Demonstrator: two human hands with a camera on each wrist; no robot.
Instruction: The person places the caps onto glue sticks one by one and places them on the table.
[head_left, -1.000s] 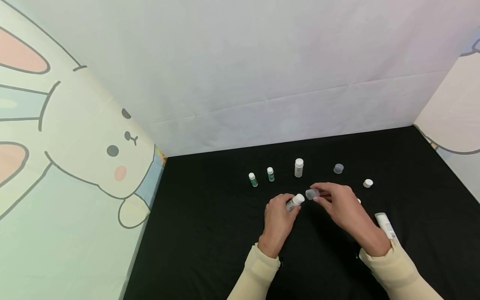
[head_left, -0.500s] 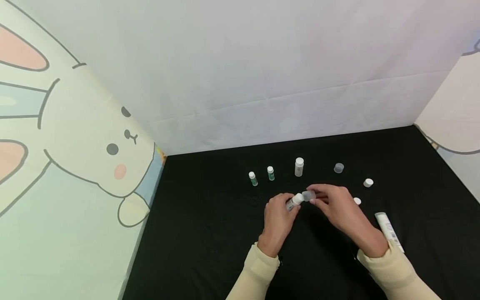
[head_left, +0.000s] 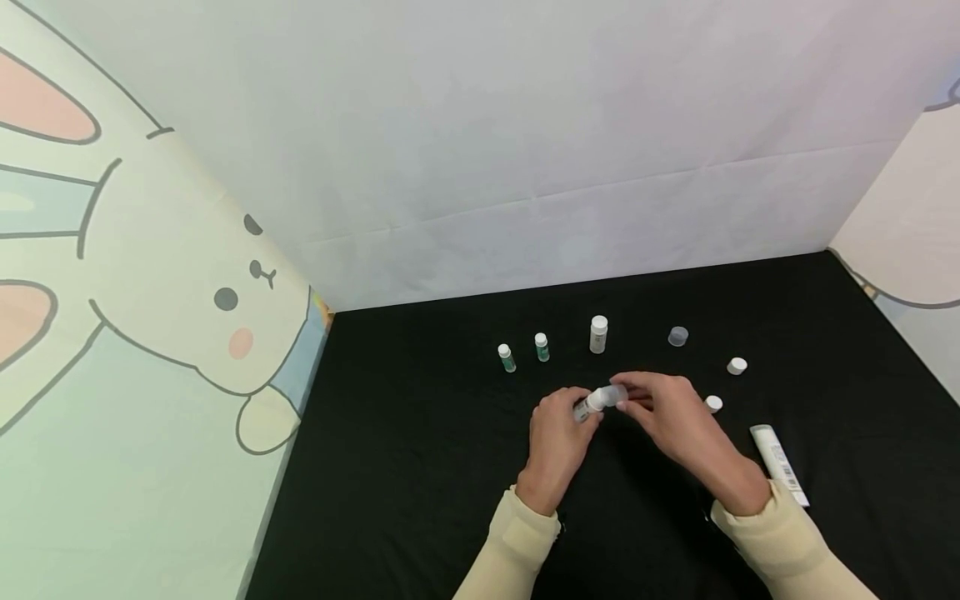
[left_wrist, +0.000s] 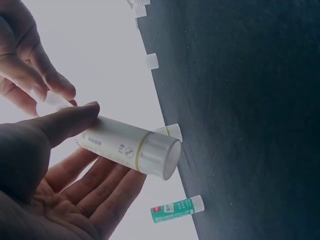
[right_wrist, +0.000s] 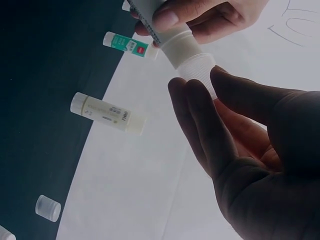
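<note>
My left hand (head_left: 557, 437) grips a white glue stick (left_wrist: 127, 142), tilted with its head end toward my right hand. In the left wrist view the thumb lies over the barrel and the fingers are beneath it. My right hand (head_left: 675, 417) pinches a ribbed, see-through cap (right_wrist: 199, 72) between thumb and fingertips. The cap overlaps the head end of the stick, and both are in line above the black table. How far down the cap sits cannot be made out.
On the black tabletop (head_left: 420, 467), two small green glue sticks (head_left: 507, 358) and one white glue stick (head_left: 597, 335) stand at the back. A clear cap (head_left: 678, 337), two white caps (head_left: 737, 366) and a white tube (head_left: 780, 465) lie to the right. A pale curtain (head_left: 480, 167) rises behind.
My right hand has moved slightly left, bringing the clear cap from a small gap away onto the end of the glue stick. The left hand has stayed nearly still.
</note>
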